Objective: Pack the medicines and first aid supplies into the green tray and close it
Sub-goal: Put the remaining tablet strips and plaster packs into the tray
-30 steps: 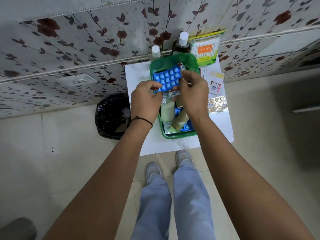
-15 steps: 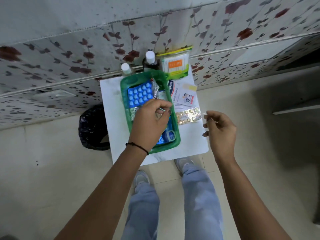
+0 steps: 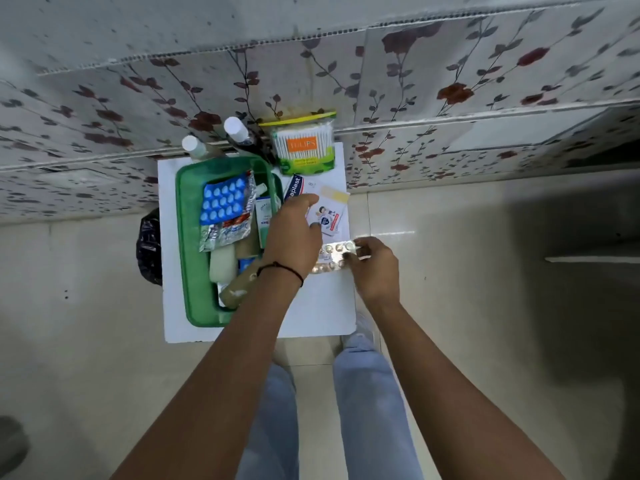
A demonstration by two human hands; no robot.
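Observation:
The green tray sits on the left of a small white table. It holds a blue blister pack, a silver foil strip, a white bottle and a brown tube. My left hand reaches over the tray's right edge, thumb and finger pinching the left side of the plaster packets lying on the table. My right hand grips the right end of a silver pill strip, which is tilted just above the table.
A bag of cotton swabs stands at the table's back edge against the flowered wall, beside two white-capped bottles. An Elastoplast box lies behind my left hand. A black bin bag sits on the floor to the left.
The blue blister pack went from both hands into the tray. My left hand then moved right to the plaster packets, and my right hand came in and took hold of the silver pill strip.

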